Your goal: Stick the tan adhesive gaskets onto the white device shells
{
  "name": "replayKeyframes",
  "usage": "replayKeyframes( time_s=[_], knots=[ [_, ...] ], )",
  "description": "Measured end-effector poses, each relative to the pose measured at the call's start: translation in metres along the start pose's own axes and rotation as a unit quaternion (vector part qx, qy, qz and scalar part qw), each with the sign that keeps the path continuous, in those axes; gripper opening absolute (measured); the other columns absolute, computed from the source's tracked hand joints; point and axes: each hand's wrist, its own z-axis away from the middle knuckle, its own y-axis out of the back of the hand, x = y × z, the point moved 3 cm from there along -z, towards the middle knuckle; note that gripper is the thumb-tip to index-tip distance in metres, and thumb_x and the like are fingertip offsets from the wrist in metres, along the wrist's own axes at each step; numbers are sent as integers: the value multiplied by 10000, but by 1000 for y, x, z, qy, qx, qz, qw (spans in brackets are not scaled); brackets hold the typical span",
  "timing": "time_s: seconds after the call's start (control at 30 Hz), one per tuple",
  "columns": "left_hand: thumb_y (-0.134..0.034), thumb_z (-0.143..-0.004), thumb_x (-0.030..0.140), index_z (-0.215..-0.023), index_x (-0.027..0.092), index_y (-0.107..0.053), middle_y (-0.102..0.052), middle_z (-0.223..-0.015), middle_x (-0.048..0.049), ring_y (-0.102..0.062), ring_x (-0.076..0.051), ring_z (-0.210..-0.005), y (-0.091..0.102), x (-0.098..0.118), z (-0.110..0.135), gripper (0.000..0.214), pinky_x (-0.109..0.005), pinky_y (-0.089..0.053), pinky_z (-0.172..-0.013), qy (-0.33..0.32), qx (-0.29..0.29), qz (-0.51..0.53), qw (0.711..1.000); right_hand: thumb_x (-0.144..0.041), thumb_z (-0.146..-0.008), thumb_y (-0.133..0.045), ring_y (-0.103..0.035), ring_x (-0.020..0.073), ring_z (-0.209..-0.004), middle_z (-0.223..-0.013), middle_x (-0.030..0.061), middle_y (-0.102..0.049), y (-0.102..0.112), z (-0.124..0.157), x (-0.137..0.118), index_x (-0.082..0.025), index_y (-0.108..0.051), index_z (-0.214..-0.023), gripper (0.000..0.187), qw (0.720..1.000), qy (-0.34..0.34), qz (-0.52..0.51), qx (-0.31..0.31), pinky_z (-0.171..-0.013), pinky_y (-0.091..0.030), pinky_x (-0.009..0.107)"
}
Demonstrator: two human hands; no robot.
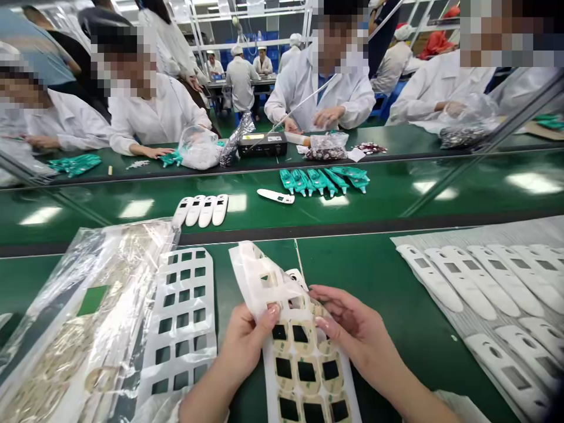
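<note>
i see left fingers (267, 322) clamped on the sticker sheet (296, 352); right fingers (329, 330) touching, can't tell if pinching; i'd keep it taut, uncreased.

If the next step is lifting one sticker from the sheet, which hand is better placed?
Probably the right hand: its thumb and fingertips are at the stickers, while the left hand grips the sheet at its left edge.

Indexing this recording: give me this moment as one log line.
left hand: gripping sticker sheet | right hand: touching it | white casings: at right | teal parts: ahead
</note>
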Motion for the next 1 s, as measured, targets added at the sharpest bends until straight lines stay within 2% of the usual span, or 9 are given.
replayKeyframes(
  time_s=[0.07, 0.13, 0.27, 0.37, 0.5, 0.7, 0.77, 0.87, 1.0],
  knots=[
    [-681, -825, 450, -943, 180, -769, -761, -904, -64, -688, -214, -868, 2, 3, 2, 308, -303, -531, -837, -8, -18, -6, 1000, -358, -781, -752, -687, 186, -952, -1029, 62, -719, -2, 0, -1, -267, -639, -1138, 385, 995, -36, -98, -2, -825, -576, 296],
    [-699, -815, 419, -911, 180, -777, -762, -902, -67, -692, -210, -857, 3, 7, 3, 269, -291, -536, -835, -14, -30, -15, 999, -290, -733, -800, -690, 161, -896, -963, 42, -728, -2, -1, -3, -274, -679, -1070, 359, 990, -35, -138, 20, -787, -572, 255],
    [-767, -750, 368, -920, 189, -775, -768, -882, -67, -707, -220, -843, 0, 15, 5, 247, -276, -561, -777, -22, -28, -38, 999, -197, -773, -753, -652, 127, -828, -900, 11, -673, 1, 2, -13, -315, -696, -1036, 294, 989, 87, -80, 91, -724, -556, 217],
    [-790, -723, 348, -915, 202, -775, -774, -885, -62, -717, -225, -834, -5, 18, 6, 241, -280, -571, -776, -29, -19, -64, 997, -183, -786, -733, -630, 158, -885, -938, 20, -638, 0, 5, -17, -337, -666, -1123, 376, 986, 143, -21, 82, -752, -558, 262],
    [-748, -770, 320, -746, 205, -781, -773, -793, -53, -718, -211, -720, -7, 16, 7, 122, -270, -579, -687, -40, -14, -117, 992, -215, -797, -730, -672, 170, -868, -960, 17, -708, 2, 4, -18, -344, -682, -1137, 366, 990, 127, -10, 56, -755, -573, 283],
    [-728, -783, 254, -782, 287, -792, -776, -900, -20, -717, -237, -875, -5, 13, 11, 72, -326, -548, -879, -109, -33, -211, 971, -205, -785, -733, -721, 190, -818, -936, 29, -770, 6, 1, -22, -290, -731, -1073, 300, 989, 116, -1, 97, -689, -611, 298],
    [-718, -789, 233, -813, 300, -790, -775, -913, -13, -719, -235, -873, -4, 14, 12, 102, -322, -554, -866, -131, -38, -236, 962, -201, -765, -745, -727, 189, -793, -926, 38, -770, 7, 0, -23, -264, -760, -980, 224, 987, 122, -7, 101, -677, -618, 291],
    [-709, -795, 198, -961, 321, -770, -769, -971, -8, -722, -229, -898, -4, 15, 13, 216, -294, -564, -834, -153, -46, -265, 951, -181, -734, -766, -733, 182, -778, -892, 41, -771, 8, -1, -24, -253, -774, -862, 147, 986, 125, -34, 105, -672, -616, 264],
    [-704, -800, 181, -1063, 360, -734, -752, -1060, 4, -710, -226, -975, -5, 15, 13, 319, -277, -549, -873, -179, -50, -287, 940, -177, -693, -804, -729, 174, -798, -893, 38, -769, 9, -4, -22, -260, -771, -766, 116, 986, 84, -116, 83, -645, -600, 234]
  ],
)
